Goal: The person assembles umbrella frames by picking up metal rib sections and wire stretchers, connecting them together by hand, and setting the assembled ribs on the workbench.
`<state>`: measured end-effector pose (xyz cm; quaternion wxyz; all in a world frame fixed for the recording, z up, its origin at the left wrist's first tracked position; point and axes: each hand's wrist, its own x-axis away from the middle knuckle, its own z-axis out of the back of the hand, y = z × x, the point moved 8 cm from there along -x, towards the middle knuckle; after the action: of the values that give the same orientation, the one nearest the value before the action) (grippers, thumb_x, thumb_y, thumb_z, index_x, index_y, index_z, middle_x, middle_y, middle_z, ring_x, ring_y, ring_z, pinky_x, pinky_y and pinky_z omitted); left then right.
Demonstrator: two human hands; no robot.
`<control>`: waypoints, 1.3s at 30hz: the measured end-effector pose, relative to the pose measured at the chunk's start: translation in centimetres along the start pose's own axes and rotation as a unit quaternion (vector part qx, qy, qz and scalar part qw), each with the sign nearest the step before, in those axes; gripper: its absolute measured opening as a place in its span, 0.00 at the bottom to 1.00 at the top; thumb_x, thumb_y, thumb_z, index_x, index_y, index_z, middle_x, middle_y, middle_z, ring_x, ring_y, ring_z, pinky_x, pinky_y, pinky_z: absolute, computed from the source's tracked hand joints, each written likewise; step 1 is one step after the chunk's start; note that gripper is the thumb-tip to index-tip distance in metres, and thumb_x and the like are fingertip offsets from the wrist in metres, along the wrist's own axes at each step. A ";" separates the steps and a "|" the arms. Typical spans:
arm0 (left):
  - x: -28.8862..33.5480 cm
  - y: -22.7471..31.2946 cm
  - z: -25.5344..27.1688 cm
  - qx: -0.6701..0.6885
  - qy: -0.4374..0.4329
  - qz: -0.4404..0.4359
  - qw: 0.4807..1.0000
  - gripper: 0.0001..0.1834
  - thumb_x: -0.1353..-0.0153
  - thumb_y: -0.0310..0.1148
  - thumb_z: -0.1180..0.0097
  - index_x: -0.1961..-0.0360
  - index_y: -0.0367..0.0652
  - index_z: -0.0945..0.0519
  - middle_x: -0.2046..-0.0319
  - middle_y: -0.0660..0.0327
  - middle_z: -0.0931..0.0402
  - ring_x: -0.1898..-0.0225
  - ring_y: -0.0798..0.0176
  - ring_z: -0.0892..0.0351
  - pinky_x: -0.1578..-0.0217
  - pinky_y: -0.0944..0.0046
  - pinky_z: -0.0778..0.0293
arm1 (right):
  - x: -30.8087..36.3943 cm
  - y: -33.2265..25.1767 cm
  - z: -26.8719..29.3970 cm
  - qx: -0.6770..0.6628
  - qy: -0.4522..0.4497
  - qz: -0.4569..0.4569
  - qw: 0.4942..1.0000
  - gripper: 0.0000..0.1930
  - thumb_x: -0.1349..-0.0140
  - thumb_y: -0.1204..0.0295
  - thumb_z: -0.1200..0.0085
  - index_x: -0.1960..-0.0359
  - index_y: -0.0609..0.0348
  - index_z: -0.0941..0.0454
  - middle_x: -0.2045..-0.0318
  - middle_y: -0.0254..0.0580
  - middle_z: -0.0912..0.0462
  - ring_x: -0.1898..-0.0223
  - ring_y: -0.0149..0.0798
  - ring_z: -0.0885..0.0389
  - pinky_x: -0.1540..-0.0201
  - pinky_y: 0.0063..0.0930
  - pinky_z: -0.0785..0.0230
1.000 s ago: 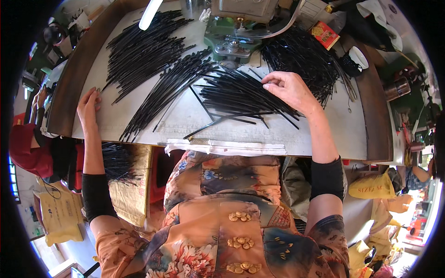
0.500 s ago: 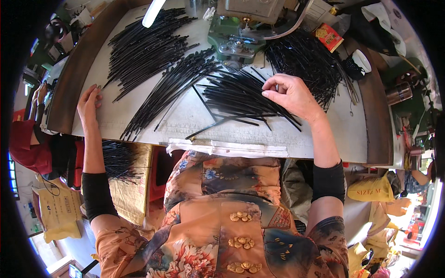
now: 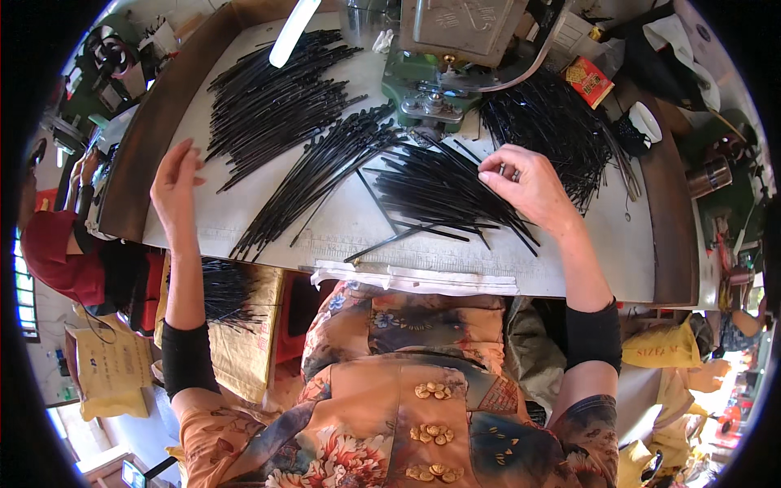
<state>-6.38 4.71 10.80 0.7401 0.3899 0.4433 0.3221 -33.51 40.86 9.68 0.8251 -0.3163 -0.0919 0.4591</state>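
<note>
Picking step, by the look of it — right hand (image 3: pixel 529 185) pinches 1 thin black rod (image 3: pixel 439 189) at the press's (image 3: pixel 443 81) 6 o'clock, left hand (image 3: pixel 175 183) open, empty, at the pile's 9 o'clock — next calls for a clean single-rod lift

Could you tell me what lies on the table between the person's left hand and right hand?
In the head view, a long diagonal bundle of black rods lies between the left hand and right hand.
</note>
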 end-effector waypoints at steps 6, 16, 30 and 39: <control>6.8 11.3 -10.9 -0.140 -0.234 -0.284 0.919 0.16 0.50 0.26 0.41 0.57 0.42 0.22 0.54 0.56 0.26 0.52 0.54 0.26 0.54 0.61 0.29 | -1.3 -1.3 -0.2 0.082 0.018 -0.008 0.996 0.14 0.44 0.62 0.46 0.63 0.60 0.22 0.68 0.42 0.21 0.68 0.44 0.22 0.64 0.34 0.31; 7.6 6.3 -13.7 -0.194 -0.360 -0.210 0.888 0.25 0.46 0.37 0.44 0.47 0.41 0.30 0.43 0.53 0.35 0.44 0.49 0.33 0.45 0.58 0.36 | -1.0 -3.0 -2.2 0.125 0.048 0.091 0.987 0.14 0.42 0.65 0.48 0.61 0.64 0.24 0.63 0.46 0.24 0.58 0.48 0.26 0.54 0.35 0.35; 1.7 4.1 -8.0 -0.259 -0.225 -0.247 0.906 0.26 0.52 0.36 0.38 0.50 0.42 0.27 0.44 0.56 0.35 0.42 0.51 0.36 0.43 0.56 0.39 | -0.7 -4.0 -2.3 0.081 0.060 0.133 0.986 0.10 0.47 0.70 0.44 0.65 0.62 0.22 0.64 0.43 0.23 0.61 0.46 0.25 0.58 0.34 0.36; -1.1 2.0 -11.7 -0.302 -0.241 -0.327 0.862 0.32 0.52 0.45 0.39 0.47 0.43 0.29 0.43 0.55 0.36 0.42 0.52 0.38 0.42 0.55 0.42 | -0.9 -4.0 -2.6 0.072 0.050 0.138 0.987 0.10 0.46 0.69 0.44 0.65 0.62 0.22 0.64 0.44 0.23 0.61 0.47 0.25 0.56 0.34 0.35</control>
<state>-17.72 8.21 9.46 0.9682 0.0455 0.2344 0.0753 -30.06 37.48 10.21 0.7781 -0.2881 0.0271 0.5574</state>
